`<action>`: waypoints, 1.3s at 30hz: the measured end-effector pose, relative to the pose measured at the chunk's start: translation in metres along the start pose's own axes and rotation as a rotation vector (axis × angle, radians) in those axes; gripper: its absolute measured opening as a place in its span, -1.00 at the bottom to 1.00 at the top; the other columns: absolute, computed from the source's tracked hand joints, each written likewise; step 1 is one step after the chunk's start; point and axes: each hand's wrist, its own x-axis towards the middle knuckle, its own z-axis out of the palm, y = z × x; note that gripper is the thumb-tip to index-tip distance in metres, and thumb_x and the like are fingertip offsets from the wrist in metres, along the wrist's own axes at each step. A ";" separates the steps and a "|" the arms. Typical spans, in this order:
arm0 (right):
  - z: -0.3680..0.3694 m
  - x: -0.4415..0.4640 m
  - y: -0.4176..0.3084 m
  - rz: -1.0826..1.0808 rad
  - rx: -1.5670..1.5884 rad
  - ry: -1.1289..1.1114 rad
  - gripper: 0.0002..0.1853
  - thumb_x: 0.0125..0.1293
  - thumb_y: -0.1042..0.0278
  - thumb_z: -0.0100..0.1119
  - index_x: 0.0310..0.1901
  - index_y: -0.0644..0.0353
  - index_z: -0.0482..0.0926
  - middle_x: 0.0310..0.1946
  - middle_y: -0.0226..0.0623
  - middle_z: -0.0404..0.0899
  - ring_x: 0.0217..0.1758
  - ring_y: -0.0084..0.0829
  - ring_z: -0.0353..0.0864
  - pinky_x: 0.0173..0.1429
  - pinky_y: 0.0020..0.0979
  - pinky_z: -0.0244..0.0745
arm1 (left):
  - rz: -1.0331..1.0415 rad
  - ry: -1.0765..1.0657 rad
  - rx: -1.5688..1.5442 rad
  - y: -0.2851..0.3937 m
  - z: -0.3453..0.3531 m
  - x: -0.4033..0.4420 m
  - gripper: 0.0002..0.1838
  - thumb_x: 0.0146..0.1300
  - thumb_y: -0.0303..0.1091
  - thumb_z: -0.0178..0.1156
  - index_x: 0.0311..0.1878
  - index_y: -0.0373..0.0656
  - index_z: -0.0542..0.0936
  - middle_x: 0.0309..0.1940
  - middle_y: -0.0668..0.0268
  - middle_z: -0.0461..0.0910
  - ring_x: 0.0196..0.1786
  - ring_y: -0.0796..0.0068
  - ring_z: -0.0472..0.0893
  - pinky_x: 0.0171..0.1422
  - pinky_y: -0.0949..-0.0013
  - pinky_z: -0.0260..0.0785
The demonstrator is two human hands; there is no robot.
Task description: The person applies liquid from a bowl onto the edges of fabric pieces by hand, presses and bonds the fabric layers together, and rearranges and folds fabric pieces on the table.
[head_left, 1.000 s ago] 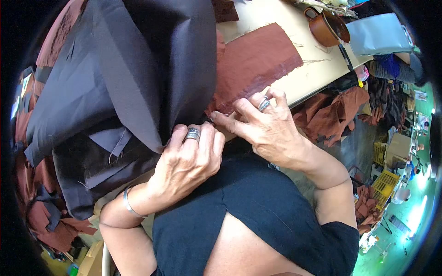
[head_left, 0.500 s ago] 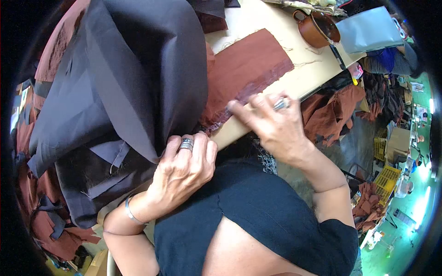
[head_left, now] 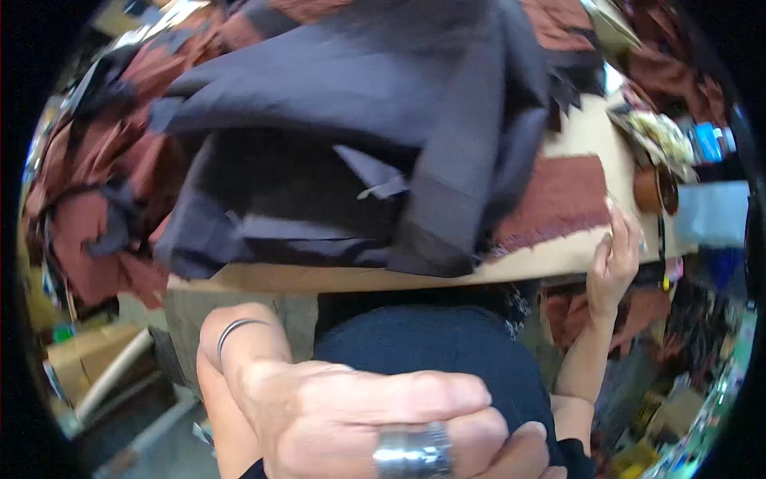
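My left hand is raised close to the camera, above my black shirt. Its fingers are curled, a wide silver ring shows on one, and the palm side is hidden. My right hand is over the table at the right, fingers partly stretched and apart, nothing visible in them. Its fingertips are at the right edge of a rust-brown cloth with a frayed lower edge; whether they touch it is unclear. A large dark grey cloth lies heaped and folded to the left, overlapping the brown piece.
The pale table has its front edge before my body. A brown mug and a light blue sheet-like item are at the right. Rust-coloured cloth is piled on the left, above a cardboard box.
My left hand has left the dark cloth and risen toward the camera. The view has turned, and my right hand is now by the brown cloth's right edge.
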 end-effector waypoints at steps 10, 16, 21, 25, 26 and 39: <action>-0.002 0.003 0.024 0.091 -0.066 0.102 -0.41 0.04 0.74 -0.07 0.17 0.14 0.44 -0.21 -0.17 0.51 -0.10 -0.24 0.51 0.05 -0.27 0.34 | 0.285 -0.124 -0.133 -0.018 -0.006 -0.010 -0.81 0.00 -0.41 0.20 -0.29 -0.24 0.63 -0.35 0.24 0.61 -0.49 0.52 0.50 -0.37 0.43 0.36; -0.016 -0.023 0.094 0.308 -0.200 0.126 -0.46 0.09 0.64 0.00 0.18 0.20 0.39 -0.02 -0.07 0.51 0.08 -0.14 0.49 0.21 -0.19 0.30 | 0.224 -0.461 -0.170 -0.025 -0.015 -0.015 -0.86 0.07 -0.40 0.15 -0.29 -0.13 0.61 -0.27 0.32 0.63 -0.42 0.53 0.54 -0.25 0.35 0.34; -0.019 -0.024 0.107 0.230 -0.345 0.030 -0.47 0.12 0.54 0.09 0.20 0.19 0.36 0.00 -0.03 0.51 0.09 -0.06 0.48 0.20 -0.16 0.28 | -0.034 -0.614 0.423 -0.062 0.003 -0.048 -0.71 -0.02 -0.41 0.22 -0.15 -0.04 0.61 -0.11 0.38 0.59 -0.04 0.41 0.51 0.08 0.22 0.30; -0.028 -0.021 0.144 0.391 -0.430 0.119 -0.47 0.11 0.53 0.09 0.18 0.22 0.34 -0.03 0.02 0.52 0.07 -0.03 0.48 0.16 -0.13 0.32 | -0.115 -0.636 0.496 -0.095 0.013 -0.088 -0.54 -0.10 -0.51 0.25 -0.02 -0.11 0.54 0.03 0.25 0.51 0.09 0.18 0.44 0.21 0.07 0.25; -0.026 -0.021 0.164 0.411 -0.474 0.103 -0.46 0.11 0.53 0.09 0.19 0.23 0.32 -0.04 0.04 0.52 0.07 -0.02 0.48 0.16 -0.13 0.32 | -0.107 -0.609 0.474 -0.096 0.013 -0.090 -0.54 -0.12 -0.52 0.24 -0.03 -0.11 0.54 0.03 0.24 0.51 0.09 0.16 0.44 0.21 0.06 0.26; -0.063 -0.001 0.121 0.961 0.119 -0.028 -0.40 0.04 0.67 -0.11 0.23 0.29 0.28 -0.01 0.01 0.47 0.02 -0.14 0.50 0.16 -0.27 0.33 | -0.139 -0.592 0.353 -0.106 0.010 -0.086 -0.62 -0.13 -0.50 0.26 -0.13 -0.10 0.58 -0.04 0.30 0.55 -0.03 0.23 0.49 -0.01 0.18 0.36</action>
